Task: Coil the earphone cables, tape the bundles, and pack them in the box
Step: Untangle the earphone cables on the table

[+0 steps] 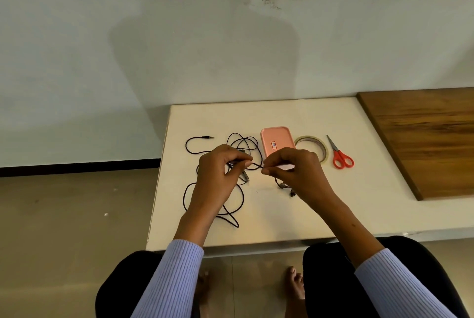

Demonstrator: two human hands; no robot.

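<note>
Both hands are pinched shut on the same black cable (232, 149). Left hand (220, 171) has thumb & forefinger closed on it near the middle of the tangle; right hand (295, 169) has its fingertips (266, 170) clamped on it just beside, w/ a short taut bit of cable running between the 2 grips. Looks like the start of coiling, or sorting out the tangle first.

To do it well, IMO: keep 1 hand as the anchor & let the other feed cable in even loops, same size each turn, no twisting. Don't yank; the rest of the cable lies in loose overlapping loops on the white table (359, 202), some under the left wrist, & pulling hard could knot them. The plug (208, 137) end trails off at the far left, well apart from the hands, so it's free to follow. What look like earbuds (292, 192) lie below the right hand, partly hidden; can't tell exactly how they sit.

Next items are close by: pink box (275, 138), lid closed, just behind the hands; tape roll (311, 144) beside it on the right; red scissors (339, 153) right of that. No bundle is taped or packed yet.
</note>
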